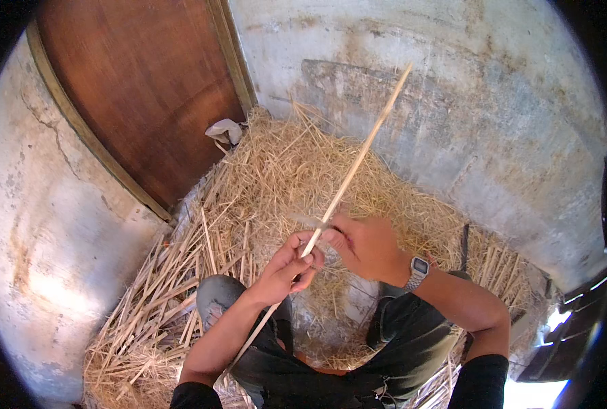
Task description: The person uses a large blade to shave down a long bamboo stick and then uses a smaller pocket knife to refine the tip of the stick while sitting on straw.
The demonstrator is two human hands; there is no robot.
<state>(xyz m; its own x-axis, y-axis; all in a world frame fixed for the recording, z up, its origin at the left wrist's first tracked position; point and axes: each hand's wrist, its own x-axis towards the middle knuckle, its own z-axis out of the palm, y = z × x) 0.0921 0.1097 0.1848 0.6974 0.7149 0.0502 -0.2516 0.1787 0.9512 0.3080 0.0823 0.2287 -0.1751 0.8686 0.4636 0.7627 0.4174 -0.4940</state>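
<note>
A long, pale bamboo strip [359, 158] runs slantwise from beside my left forearm up toward the far wall. My left hand [283, 271] is closed round its lower part, thumb lying along it. Just above, my right hand [371, 247] is closed on a knife, whose handle is hidden in the fist. The knife's grey blade [306, 220], smeared by motion, sticks out to the left across the strip. A digital watch with a metal band [418, 271] is on my right wrist.
Curly shavings [290, 160] cover the floor between my knees and the wall [453, 123]. Many cut strips [150, 300] lie heaped at the left. A brown wooden door [140, 88] stands at the far left, with a crumpled white bag [224, 131] by its foot.
</note>
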